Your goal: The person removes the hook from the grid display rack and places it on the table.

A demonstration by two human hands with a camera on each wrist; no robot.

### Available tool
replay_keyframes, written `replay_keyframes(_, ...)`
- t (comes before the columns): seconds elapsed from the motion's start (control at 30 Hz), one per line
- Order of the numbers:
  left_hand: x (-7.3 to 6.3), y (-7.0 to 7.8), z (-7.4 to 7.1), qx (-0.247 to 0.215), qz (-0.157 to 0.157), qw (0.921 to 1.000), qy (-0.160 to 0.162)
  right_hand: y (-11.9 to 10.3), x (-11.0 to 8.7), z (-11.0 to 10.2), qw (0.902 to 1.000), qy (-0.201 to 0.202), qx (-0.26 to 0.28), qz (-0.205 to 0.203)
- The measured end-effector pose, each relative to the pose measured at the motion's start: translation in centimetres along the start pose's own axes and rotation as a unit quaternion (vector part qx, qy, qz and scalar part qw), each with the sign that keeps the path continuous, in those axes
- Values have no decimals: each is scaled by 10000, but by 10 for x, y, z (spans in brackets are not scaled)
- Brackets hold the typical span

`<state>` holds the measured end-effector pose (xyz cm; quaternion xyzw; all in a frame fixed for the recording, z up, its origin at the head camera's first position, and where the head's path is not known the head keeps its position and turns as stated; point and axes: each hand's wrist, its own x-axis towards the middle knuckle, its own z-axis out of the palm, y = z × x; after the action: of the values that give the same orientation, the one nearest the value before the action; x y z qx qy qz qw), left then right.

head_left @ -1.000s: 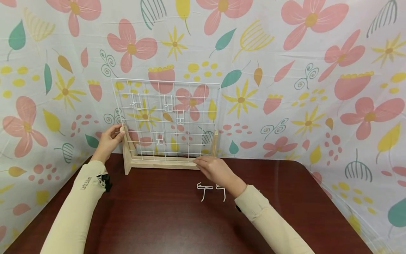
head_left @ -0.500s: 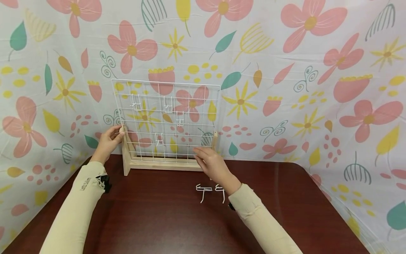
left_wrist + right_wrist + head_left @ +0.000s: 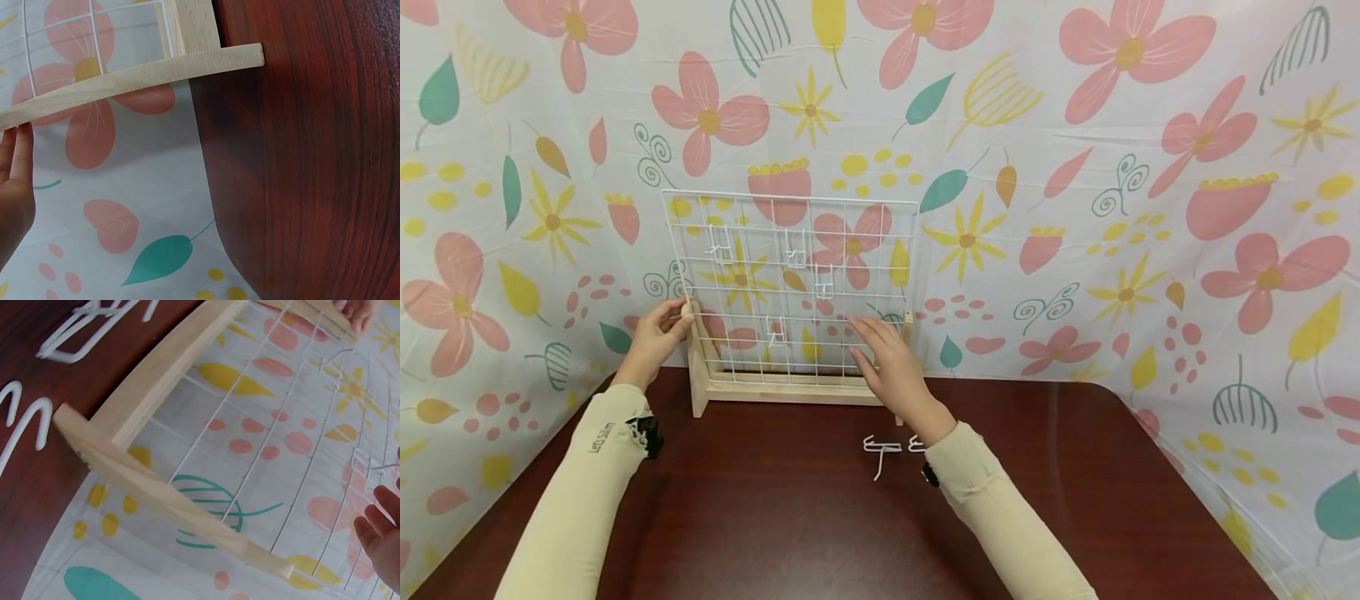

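A white wire grid panel (image 3: 790,197) stands upright in a pale wooden stand (image 3: 790,392) on the table. My left hand (image 3: 658,337) holds the top of the stand's left upright, its fingers (image 3: 24,153) against the wood. In front of the grid's lower right part, my right hand (image 3: 891,367) is raised with fingers extended and nothing held. Several white wire hooks hang on the grid, among them an upper-left hook (image 3: 718,248), a middle hook (image 3: 823,287) and a lower hook (image 3: 776,333).
Two loose white hooks lie on the dark red-brown table (image 3: 760,500) before the stand: one hook (image 3: 882,447) in plain sight, the other hook (image 3: 915,445) partly behind my right wrist. A flower-printed cloth (image 3: 1000,350) surrounds the table at the back and sides.
My right hand has risen from the stand's base rail to the grid's lower right part, and its fingers have straightened. My left hand stays on the left upright.
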<state>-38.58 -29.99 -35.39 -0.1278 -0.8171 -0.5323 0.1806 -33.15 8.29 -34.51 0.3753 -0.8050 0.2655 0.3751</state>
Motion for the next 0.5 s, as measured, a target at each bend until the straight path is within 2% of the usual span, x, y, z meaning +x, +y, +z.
replay_keyframes(0.27, 3, -9, 0, 10, -31, 10000, 19, -4, 9, 6, 9989, 229, 259, 311)
replay_keyframes(0.5, 2, -5, 0, 49, -58, 10000, 20, -7, 20, 11, 9965, 494, 351, 579)
